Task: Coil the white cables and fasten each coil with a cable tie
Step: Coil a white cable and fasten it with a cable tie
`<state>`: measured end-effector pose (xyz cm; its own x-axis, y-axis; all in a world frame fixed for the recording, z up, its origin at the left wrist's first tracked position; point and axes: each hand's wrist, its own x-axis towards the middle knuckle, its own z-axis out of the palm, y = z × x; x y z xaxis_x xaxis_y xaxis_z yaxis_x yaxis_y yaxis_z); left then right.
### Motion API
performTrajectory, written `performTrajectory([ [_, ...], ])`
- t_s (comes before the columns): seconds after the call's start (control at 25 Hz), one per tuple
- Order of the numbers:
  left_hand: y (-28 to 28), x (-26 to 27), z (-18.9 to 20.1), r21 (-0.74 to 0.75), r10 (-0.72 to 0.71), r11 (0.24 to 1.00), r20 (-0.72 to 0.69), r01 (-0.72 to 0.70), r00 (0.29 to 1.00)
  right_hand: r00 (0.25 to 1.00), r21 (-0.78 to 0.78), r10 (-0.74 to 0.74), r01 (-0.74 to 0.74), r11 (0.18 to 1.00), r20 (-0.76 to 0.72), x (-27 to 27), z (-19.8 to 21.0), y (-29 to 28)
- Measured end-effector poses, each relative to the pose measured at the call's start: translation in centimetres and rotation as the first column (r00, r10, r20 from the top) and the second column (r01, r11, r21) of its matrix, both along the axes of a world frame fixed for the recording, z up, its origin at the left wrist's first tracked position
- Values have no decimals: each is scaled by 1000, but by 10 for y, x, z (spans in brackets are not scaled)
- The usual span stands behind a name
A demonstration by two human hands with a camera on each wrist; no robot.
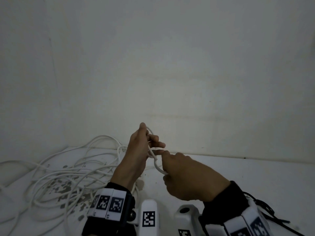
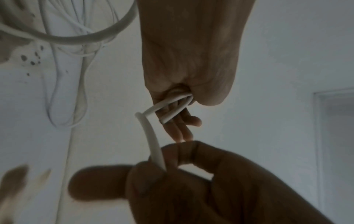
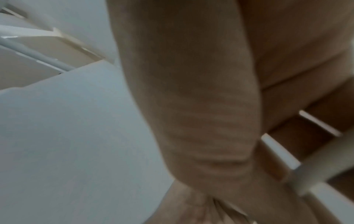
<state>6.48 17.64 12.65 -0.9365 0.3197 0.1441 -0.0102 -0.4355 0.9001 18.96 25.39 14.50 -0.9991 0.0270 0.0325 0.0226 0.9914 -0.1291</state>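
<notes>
The cable [image 1: 156, 163] runs taut between both hands above the desk [image 1: 255, 178], a few small loops already gathered in the left hand [image 1: 138, 150], whose grip clasps them. The right hand [image 1: 185, 176] pinches the strand. Best to keep each new loop the same size and feed slack steadily from the tangled pile [image 1: 68, 174] at left. The desk is white and stained, set against a bare pale wall [image 1: 170, 65]

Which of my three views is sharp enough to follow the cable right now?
Head view: dim but sharp, left hand and right hand both gripping the white cable. Left wrist view: cable clear, right hand a dark silhouette. Right wrist view: blurred, filled by skin; no use.
</notes>
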Motion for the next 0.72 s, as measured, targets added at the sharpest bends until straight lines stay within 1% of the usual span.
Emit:
performTrajectory([
  [0.04, -2, -1, 0, 15, 6, 1000, 13, -7, 1000, 999, -14, -2, 1, 1000, -46, -1, 2, 2],
  [0.12, -3, -3, -1, -2, -12, 1000, 14, 12, 1000, 992, -39, 1, -5, 999, -123, -4, 4, 5],
  [0.2, -1, -3, -4, -120, -42, 992, -41, 37, 998, 980, -83, 38, -55, 995, -197, -9, 1, 7],
  [0.28, 2, -2, -8, -276, -108, 958, -124, 70, 986, 962, -133, 123, -158, 978, -242, -13, -4, 8],
  [0.36, 1, -1, -11, -353, -200, 926, -153, 136, 968, 944, -215, 175, -239, 947, -279, -16, -6, 9],
  [0.4, -2, 0, -10, -382, -255, 907, -164, 177, 953, 937, -266, 156, -244, 932, -314, -17, -5, 13],
  [0.44, -4, 1, -10, -427, -310, 880, -183, 208, 933, 923, -301, 99, -221, 928, -373, -19, -3, 18],
  [0.48, -6, 3, -9, -469, -362, 850, -191, 239, 913, 894, -314, 20, -178, 933, -448, -19, -1, 24],
  [0.56, -5, 6, -7, -496, -426, 814, -158, 301, 891, 818, -279, -139, -28, 960, -558, -17, 2, 36],
  [0.6, -3, 7, -7, -497, -445, 804, -140, 326, 884, 791, -262, -193, 43, 964, -580, -17, 3, 41],
  [0.64, -1, 8, -7, -501, -454, 799, -139, 333, 880, 781, -267, -223, 75, 961, -583, -16, 3, 45],
  [0.68, 1, 8, -9, -512, -455, 794, -145, 327, 879, 791, -302, -238, 71, 951, -563, -15, 4, 49],
  [0.72, 2, 8, -10, -501, -448, 801, -141, 326, 883, 816, -353, -238, 46, 935, -526, -12, 6, 56],
])
